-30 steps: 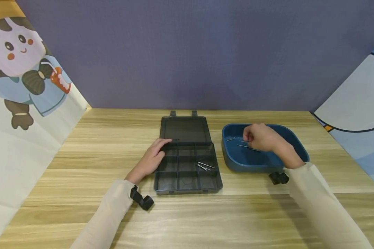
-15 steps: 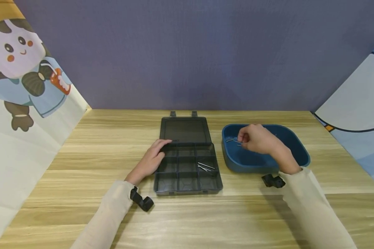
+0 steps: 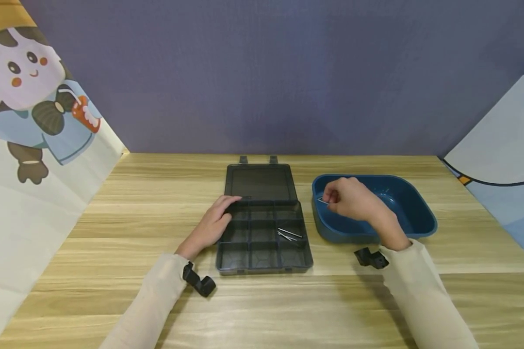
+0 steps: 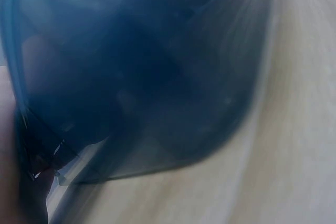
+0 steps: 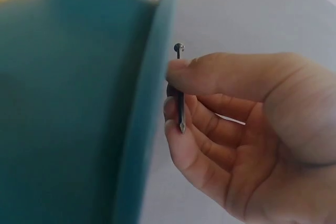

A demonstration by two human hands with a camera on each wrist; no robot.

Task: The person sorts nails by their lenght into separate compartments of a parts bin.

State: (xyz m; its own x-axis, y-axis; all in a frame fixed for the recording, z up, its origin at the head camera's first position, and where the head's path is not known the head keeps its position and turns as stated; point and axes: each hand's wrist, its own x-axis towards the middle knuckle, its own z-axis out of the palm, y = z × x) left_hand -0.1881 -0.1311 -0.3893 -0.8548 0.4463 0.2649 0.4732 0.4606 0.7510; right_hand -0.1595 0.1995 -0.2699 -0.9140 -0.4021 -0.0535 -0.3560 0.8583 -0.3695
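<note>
A dark, see-through compartment box point(image 3: 264, 245) lies with its lid point(image 3: 259, 180) folded back. My left hand point(image 3: 209, 225) rests on its left edge, index finger reaching the hinge side. Several nails point(image 3: 289, 233) sit in the right compartment of its middle row. My right hand point(image 3: 353, 198) is over the left end of a blue bin point(image 3: 412, 206). Between thumb and fingers it pinches a nail point(image 5: 180, 98), with round head and pointed tip showing in the right wrist view. Part of a nail shape point(image 3: 323, 200) shows beside the fingertips in the head view.
A wood-grain table point(image 3: 262, 310) carries box and bin side by side, with a narrow gap between them. Behind stands a purple-grey partition point(image 3: 279, 77). Cartoon-printed panels point(image 3: 35, 111) flank both sides. Black wrist mounts point(image 3: 198, 281) hang at both cuffs.
My right hand has moved left within the bin, toward its left end, and now pinches a nail. The left hand, the box and the nails in it have stayed put.
</note>
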